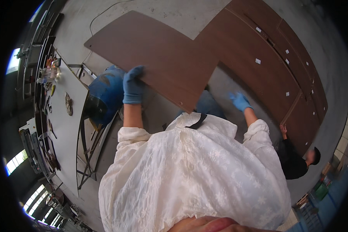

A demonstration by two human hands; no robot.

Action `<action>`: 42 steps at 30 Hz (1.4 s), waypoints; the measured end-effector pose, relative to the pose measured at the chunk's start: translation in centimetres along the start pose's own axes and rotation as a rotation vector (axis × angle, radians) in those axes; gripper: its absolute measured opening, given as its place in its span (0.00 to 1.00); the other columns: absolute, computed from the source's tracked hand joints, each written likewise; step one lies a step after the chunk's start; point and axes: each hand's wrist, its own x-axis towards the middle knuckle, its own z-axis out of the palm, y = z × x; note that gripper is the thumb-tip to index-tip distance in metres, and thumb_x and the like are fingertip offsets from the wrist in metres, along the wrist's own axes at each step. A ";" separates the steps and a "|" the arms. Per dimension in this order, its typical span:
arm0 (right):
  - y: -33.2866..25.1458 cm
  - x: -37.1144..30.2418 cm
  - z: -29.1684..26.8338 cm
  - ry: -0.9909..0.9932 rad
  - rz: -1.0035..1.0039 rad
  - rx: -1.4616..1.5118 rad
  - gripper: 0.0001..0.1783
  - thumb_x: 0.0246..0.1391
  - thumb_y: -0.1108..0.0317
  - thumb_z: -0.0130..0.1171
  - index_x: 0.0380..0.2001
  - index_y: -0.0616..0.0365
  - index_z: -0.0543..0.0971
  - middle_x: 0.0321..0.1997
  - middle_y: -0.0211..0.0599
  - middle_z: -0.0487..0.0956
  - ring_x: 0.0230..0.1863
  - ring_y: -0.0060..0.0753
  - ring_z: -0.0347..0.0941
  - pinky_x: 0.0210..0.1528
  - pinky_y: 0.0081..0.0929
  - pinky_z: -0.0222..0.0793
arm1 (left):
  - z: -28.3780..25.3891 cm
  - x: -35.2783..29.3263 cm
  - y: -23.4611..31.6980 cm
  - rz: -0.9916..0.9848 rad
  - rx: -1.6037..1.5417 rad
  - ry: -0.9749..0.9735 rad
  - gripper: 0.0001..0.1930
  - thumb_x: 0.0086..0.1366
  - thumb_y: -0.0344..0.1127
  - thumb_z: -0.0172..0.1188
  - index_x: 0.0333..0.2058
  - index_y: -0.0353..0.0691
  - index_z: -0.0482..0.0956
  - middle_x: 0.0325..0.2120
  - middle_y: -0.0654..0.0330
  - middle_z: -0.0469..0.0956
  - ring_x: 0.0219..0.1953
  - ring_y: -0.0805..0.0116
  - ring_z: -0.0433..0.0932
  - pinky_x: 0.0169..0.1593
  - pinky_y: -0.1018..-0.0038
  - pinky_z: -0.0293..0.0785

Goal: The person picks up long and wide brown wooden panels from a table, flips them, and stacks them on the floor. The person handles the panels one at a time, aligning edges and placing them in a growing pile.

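Note:
My left hand [133, 86], in a blue glove, grips the near long edge of a brown rectangular board [158, 58]. Its fingers are partly hidden under the board, and the thumb side rests by the top face. The board is held tilted in front of me, with a small round hole near a corner. My right hand [240, 101], gloved in blue too, is off the board to the right. Its fingers are spread and hold nothing. Beyond it lie large brown panels [236, 38] with small white labels.
A blue drum [106, 91] stands at the left beside a long pale worktable [67, 131]. Jars and tools [50, 73] sit along that table's far side. On the right a person in black [294, 158] crouches, one hand at the panels' edge. A thin cable [100, 12] crosses the grey floor.

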 end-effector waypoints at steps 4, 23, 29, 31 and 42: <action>0.2 7.1 -1.8 0.516 -0.057 0.487 0.38 0.68 0.45 0.52 0.67 0.67 0.68 0.71 0.58 0.68 0.72 0.57 0.64 0.74 0.41 0.58 | -5.2 6.9 2.3 0.086 0.219 0.126 0.13 0.67 0.33 0.53 0.43 0.35 0.84 0.42 0.52 0.84 0.49 0.55 0.80 0.60 0.58 0.76; -49.9 17.5 -25.9 0.156 -1.512 -0.352 0.42 0.41 0.48 0.71 0.58 0.57 0.75 0.69 0.49 0.70 0.70 0.51 0.65 0.72 0.46 0.60 | -7.3 28.3 17.6 0.051 -0.148 0.125 0.11 0.64 0.33 0.57 0.40 0.38 0.85 0.42 0.54 0.85 0.44 0.56 0.83 0.56 0.61 0.80; -61.4 26.7 -28.1 0.612 -1.586 0.054 0.26 0.37 0.69 0.73 0.46 0.57 0.83 0.51 0.43 0.84 0.48 0.47 0.83 0.51 0.39 0.80 | -5.1 42.9 25.5 -0.154 -0.108 0.187 0.17 0.69 0.43 0.60 0.48 0.37 0.82 0.50 0.54 0.83 0.50 0.57 0.82 0.58 0.61 0.79; -63.3 28.2 -30.9 0.639 -1.362 0.142 0.24 0.42 0.67 0.76 0.45 0.59 0.84 0.44 0.45 0.86 0.44 0.45 0.84 0.47 0.35 0.81 | -3.7 47.7 28.6 -0.258 -0.092 0.131 0.24 0.70 0.51 0.60 0.53 0.37 0.78 0.50 0.53 0.82 0.51 0.56 0.81 0.58 0.60 0.79; -53.3 37.5 -51.3 0.684 -0.447 0.540 0.17 0.62 0.61 0.66 0.45 0.66 0.83 0.43 0.30 0.82 0.41 0.23 0.77 0.47 0.24 0.74 | -13.4 75.6 18.9 -0.303 0.209 0.318 0.47 0.64 0.78 0.49 0.64 0.40 0.71 0.60 0.54 0.74 0.59 0.59 0.72 0.64 0.64 0.65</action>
